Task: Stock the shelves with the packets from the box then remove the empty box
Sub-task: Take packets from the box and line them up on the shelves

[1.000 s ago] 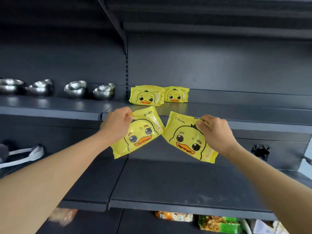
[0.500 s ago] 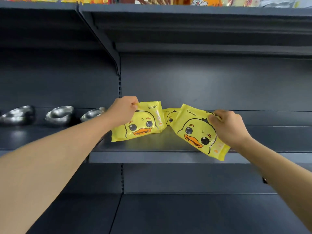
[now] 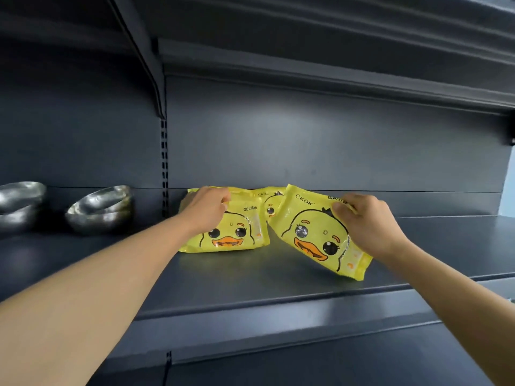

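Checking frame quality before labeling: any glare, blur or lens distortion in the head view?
Head view: sharp overall; glare spots on the glossy film of the right packet and bright highlights on the steel bowls; wide-angle bending curves the shelf edge and upper shelving; light pools on the back panel, corners darker; forearms near the frame edges look stretched.
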Demonstrator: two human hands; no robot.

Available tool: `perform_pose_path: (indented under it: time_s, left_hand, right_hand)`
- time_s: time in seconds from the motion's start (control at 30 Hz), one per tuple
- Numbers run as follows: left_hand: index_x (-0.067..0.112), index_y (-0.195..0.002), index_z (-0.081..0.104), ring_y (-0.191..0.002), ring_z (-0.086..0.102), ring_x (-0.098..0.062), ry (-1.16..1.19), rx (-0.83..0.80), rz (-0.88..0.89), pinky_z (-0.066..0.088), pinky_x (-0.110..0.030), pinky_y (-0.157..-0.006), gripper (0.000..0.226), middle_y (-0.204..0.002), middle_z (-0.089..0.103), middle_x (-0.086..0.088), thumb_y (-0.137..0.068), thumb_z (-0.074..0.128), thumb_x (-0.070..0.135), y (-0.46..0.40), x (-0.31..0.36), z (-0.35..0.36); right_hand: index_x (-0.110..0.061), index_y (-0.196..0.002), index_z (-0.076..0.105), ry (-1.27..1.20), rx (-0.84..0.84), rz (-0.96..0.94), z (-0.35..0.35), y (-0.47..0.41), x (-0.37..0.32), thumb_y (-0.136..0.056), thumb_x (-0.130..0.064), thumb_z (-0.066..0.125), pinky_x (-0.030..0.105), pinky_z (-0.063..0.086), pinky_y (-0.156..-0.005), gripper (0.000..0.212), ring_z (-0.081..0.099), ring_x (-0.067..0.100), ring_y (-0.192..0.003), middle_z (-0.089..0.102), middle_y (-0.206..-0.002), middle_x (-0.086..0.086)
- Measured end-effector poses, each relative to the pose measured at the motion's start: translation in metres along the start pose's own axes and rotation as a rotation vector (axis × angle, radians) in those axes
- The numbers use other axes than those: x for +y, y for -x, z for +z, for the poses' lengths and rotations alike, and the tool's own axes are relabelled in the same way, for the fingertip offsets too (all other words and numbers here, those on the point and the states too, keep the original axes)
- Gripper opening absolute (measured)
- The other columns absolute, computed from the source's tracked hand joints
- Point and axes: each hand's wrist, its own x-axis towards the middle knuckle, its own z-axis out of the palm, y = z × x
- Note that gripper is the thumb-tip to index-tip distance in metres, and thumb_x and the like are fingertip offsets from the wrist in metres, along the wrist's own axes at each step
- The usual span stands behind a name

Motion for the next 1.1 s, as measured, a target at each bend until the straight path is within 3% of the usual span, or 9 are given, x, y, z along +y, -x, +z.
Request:
perform_pose_path:
  time_s: [0.13, 0.27, 0.37, 0.5, 0.57, 0.67, 0.77, 0.87, 1.1]
  left_hand:
    - [0.028, -0.102, 0.056, -0.106, 0.053, -0.018, 0.006, -0.038, 0.06, 0.045, -0.041, -0.094, 0.013, -0.112, 0.06, 0.007, -0.095, 0.047, 0.022, 0.0, -0.011, -0.019]
    - [0.026, -0.097, 0.053, -0.105, 0.053, -0.02, -0.007, -0.035, 0.071, 0.046, -0.044, -0.092, 0.014, -0.11, 0.058, 0.003, -0.092, 0.051, 0.014, 0.003, -0.032, -0.052]
    - [0.023, -0.099, 0.053, -0.101, 0.053, -0.02, -0.019, -0.032, 0.061, 0.046, -0.046, -0.091, 0.013, -0.106, 0.056, 0.001, -0.091, 0.054, 0.013, 0.012, -0.045, -0.074]
    - [0.021, -0.103, 0.054, -0.098, 0.054, -0.019, -0.026, -0.033, 0.056, 0.047, -0.046, -0.091, 0.016, -0.103, 0.055, 0.004, -0.09, 0.055, 0.012, 0.027, -0.056, -0.089]
    - [0.024, -0.101, 0.053, -0.098, 0.055, -0.019, -0.044, -0.041, 0.059, 0.048, -0.046, -0.09, 0.016, -0.101, 0.054, 0.006, -0.09, 0.055, 0.013, 0.033, -0.059, -0.093]
    - [0.026, -0.101, 0.052, -0.099, 0.054, -0.019, -0.073, -0.058, 0.062, 0.048, -0.045, -0.09, 0.016, -0.103, 0.054, 0.007, -0.089, 0.056, 0.015, 0.042, -0.058, -0.096]
    - [0.025, -0.103, 0.053, -0.101, 0.054, -0.019, -0.08, -0.065, 0.069, 0.048, -0.045, -0.09, 0.016, -0.107, 0.056, 0.006, -0.089, 0.056, 0.016, 0.055, -0.048, -0.097]
    - [0.021, -0.106, 0.054, -0.102, 0.053, -0.018, -0.078, -0.065, 0.075, 0.047, -0.044, -0.091, 0.018, -0.109, 0.057, 0.002, -0.09, 0.056, 0.015, 0.068, -0.032, -0.097]
    - [0.018, -0.112, 0.054, -0.107, 0.054, -0.019, -0.032, -0.082, 0.034, 0.046, -0.044, -0.093, 0.025, -0.11, 0.058, 0.003, -0.088, 0.06, 0.014, 0.112, 0.036, -0.089]
  right_hand:
    - [-0.011, -0.077, 0.055, -0.017, -0.087, -0.126, 0.008, -0.009, -0.023, -0.097, -0.025, 0.045, 0.03, 0.035, -0.055, 0.027, 0.051, 0.03, -0.069, 0.057, -0.071, 0.011]
    - [-0.005, -0.079, 0.055, -0.03, -0.194, -0.26, 0.025, -0.021, -0.053, -0.096, -0.028, 0.048, 0.029, 0.033, -0.055, 0.03, 0.046, 0.028, -0.066, 0.056, -0.076, 0.02]
    - [-0.014, -0.073, 0.054, -0.029, -0.284, -0.318, 0.045, -0.03, -0.078, -0.095, -0.028, 0.049, 0.022, 0.033, -0.053, 0.027, 0.046, 0.02, -0.065, 0.054, -0.07, 0.011]
    - [-0.009, -0.071, 0.054, -0.023, -0.385, -0.401, 0.075, -0.04, -0.101, -0.093, -0.026, 0.053, 0.016, 0.027, -0.048, 0.028, 0.036, 0.014, -0.059, 0.04, -0.061, -0.001]
    - [-0.014, -0.071, 0.056, 0.034, -0.391, -0.43, 0.09, -0.043, -0.104, -0.093, -0.025, 0.054, 0.021, 0.029, -0.053, 0.025, 0.038, 0.016, -0.061, 0.042, -0.063, -0.001]
    - [-0.013, -0.093, 0.061, 0.113, -0.292, -0.391, 0.106, -0.044, -0.104, -0.09, -0.03, 0.058, 0.027, 0.034, -0.067, 0.017, 0.047, 0.023, -0.077, 0.054, -0.08, 0.001]
    - [-0.018, -0.114, 0.052, 0.206, -0.199, -0.37, 0.107, -0.036, -0.101, -0.087, -0.034, 0.061, 0.033, 0.04, -0.084, 0.033, 0.055, 0.025, -0.099, 0.057, -0.109, 0.004]
    - [-0.017, -0.127, 0.043, 0.225, -0.195, -0.346, 0.093, -0.022, -0.094, -0.086, -0.03, 0.064, 0.038, 0.044, -0.092, 0.048, 0.049, 0.027, -0.115, 0.048, -0.125, 0.008]
    - [-0.01, -0.116, 0.052, 0.064, -0.288, -0.302, 0.027, 0.032, -0.065, -0.085, -0.024, 0.062, 0.037, 0.047, -0.086, 0.035, 0.053, 0.026, -0.1, 0.054, -0.112, 0.007]
